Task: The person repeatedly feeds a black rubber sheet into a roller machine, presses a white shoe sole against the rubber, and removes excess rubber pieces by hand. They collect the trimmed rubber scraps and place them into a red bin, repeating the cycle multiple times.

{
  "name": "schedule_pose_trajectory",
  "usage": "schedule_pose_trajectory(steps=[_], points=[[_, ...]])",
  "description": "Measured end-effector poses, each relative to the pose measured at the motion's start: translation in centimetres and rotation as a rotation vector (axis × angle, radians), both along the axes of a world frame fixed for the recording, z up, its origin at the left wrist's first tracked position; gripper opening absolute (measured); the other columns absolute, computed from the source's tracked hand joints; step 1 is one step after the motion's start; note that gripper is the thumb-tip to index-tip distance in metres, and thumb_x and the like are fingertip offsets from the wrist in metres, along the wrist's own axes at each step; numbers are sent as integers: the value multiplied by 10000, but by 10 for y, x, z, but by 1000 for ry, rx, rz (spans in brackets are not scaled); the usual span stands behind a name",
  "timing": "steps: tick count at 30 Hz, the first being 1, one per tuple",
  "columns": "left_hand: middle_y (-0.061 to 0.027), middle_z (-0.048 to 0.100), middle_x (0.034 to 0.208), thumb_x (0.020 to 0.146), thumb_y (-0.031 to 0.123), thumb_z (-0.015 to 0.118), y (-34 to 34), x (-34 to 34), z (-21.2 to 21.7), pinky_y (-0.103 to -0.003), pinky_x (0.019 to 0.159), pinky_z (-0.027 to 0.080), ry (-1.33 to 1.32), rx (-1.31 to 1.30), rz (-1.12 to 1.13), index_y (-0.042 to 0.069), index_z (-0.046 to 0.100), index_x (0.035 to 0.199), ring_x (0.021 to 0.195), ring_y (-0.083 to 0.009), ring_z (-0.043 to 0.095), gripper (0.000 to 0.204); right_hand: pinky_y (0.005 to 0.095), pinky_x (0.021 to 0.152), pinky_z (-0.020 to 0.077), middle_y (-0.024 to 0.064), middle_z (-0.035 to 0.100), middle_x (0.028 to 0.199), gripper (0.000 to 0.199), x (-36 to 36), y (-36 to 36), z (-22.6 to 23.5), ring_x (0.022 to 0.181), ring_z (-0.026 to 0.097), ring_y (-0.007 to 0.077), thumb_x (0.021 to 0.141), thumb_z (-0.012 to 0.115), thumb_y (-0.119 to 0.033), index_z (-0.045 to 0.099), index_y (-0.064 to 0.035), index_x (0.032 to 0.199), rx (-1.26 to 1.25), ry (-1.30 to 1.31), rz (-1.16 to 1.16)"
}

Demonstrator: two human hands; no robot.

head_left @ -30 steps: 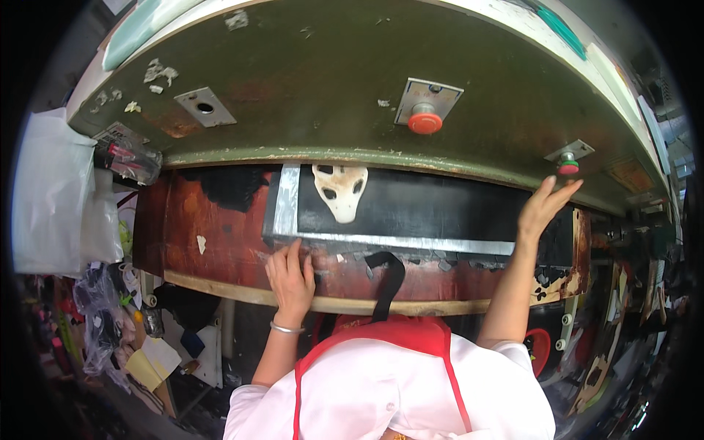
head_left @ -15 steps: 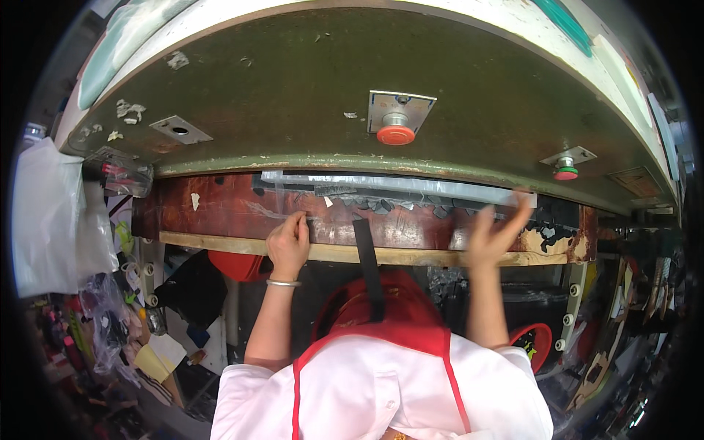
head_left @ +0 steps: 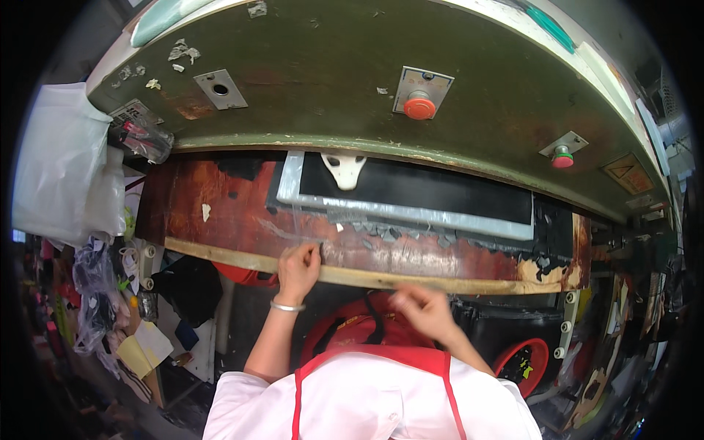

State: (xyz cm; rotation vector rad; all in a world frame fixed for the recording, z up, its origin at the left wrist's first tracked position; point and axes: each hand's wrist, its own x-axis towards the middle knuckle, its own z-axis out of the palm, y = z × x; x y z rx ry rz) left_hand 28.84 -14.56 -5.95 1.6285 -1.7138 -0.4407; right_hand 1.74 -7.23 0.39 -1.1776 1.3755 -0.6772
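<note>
The left hand [head_left: 297, 271] is at the wooden edge [head_left: 352, 277] along the front of the red-brown table [head_left: 249, 191], its fingers curled inward; something small and dark [head_left: 321, 247] seems to be at the fingertips, but whether they pinch it, one cannot tell. The right hand [head_left: 424, 312] is blurred, before the red apron [head_left: 396, 356], and also here it cannot be told if the fingers are closed on anything. Just beside this hand, on its left, a black strap [head_left: 378, 320] is below the table edge, in front of the apron. It looks light, flat and limp, so it would probably bend freely and give no resistance; a pinch close to its end would be the surest hold, though that end is not clear to see. On the table, well apart from both hands, lies a black sheet [head_left: 447, 194] with a pale shiny strip [head_left: 411, 213] along its near side; the strip looks smooth and perhaps slippery. On the sheet is a white piece [head_left: 345, 176] with holes, partly hidden under the green beam [head_left: 308, 81]. This piece appears stiff and rather light, possibly weak around its holes, and its narrow end, which points to the person, seems the better place to take it. Grey scraps [head_left: 385, 233] lie nearer the person, thin and probably easy to scatter.
</note>
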Motion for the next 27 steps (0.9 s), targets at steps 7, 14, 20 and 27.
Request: schedule_pose_trajectory(steps=[7,14,20,27], points=[[-129,640,719,842,71,644,2,13,41,-385,597,482,34,-210,123,29,695,968,660,-305,622,143,415,1036,401,207,575,1235,700,65,-113,1,1218,492,317,731,783,-191,488,-7,1337,-479,260,-300],[-101,515,780,755,49,631,-1,12,28,-394,674,434,-369,-158,9,21,626,1173,752,-277,543,418,626,1066,251,420,196,1382,1044,147,-81,-25,1314,162,586,588,817,-147,261,-73,1469,-634,516,-144],[-87,512,799,751,52,631,59,20,23,-374,697,419,-417,-88,-60,-10,590,1209,761,-253,535,464,418,967,467,237,448,1315,914,105,-41,4,1181,515,347,608,792,19,318,-77,1383,-259,-394,-251],[-91,506,802,748,46,623,78,26,25,-377,692,422,-440,-115,-69,-24,578,1215,760,-255,534,474,322,906,483,165,474,1265,784,50,1,24,1113,554,241,664,697,134,301,-80,1307,-310,-563,-373]])
